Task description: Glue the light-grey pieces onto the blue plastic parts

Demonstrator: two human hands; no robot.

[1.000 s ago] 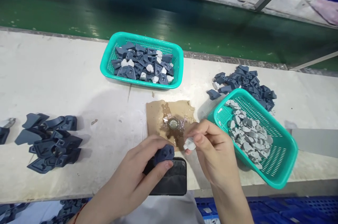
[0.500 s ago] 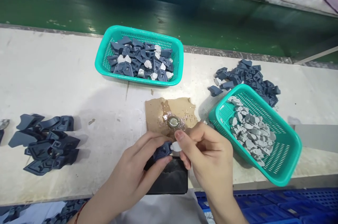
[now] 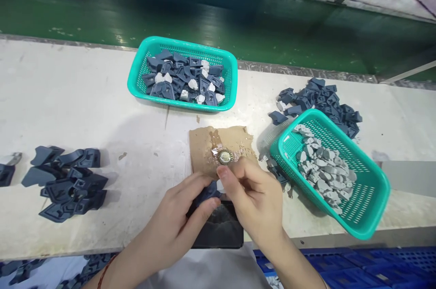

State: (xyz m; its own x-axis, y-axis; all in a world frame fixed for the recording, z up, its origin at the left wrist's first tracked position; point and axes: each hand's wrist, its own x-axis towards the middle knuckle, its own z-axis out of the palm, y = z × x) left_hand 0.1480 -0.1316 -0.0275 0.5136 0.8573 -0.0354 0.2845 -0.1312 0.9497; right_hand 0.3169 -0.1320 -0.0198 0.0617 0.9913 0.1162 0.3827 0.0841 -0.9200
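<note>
Dark blue piece [image 3: 205, 193], held over the far edge of the black phone [image 3: 221, 232]: the left hand [image 3: 180, 216] grips it while the right hand [image 3: 257, 200] pinches a pale piece [image 3: 220, 186] at its end. Sound practice would keep both pieces braced, aligned and clear of the wet-looking cardboard [image 3: 201, 146].

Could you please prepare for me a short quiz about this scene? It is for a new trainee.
1. Which hand holds the dark blue part?
2. True or false: the brown sheet lies inside the far basket.
3. What colour are the pieces in the basket nearer the right hand? (A) dark blue (B) light grey (C) brown

Key:
1. The left hand.
2. False; it lies on the table.
3. B.
</note>
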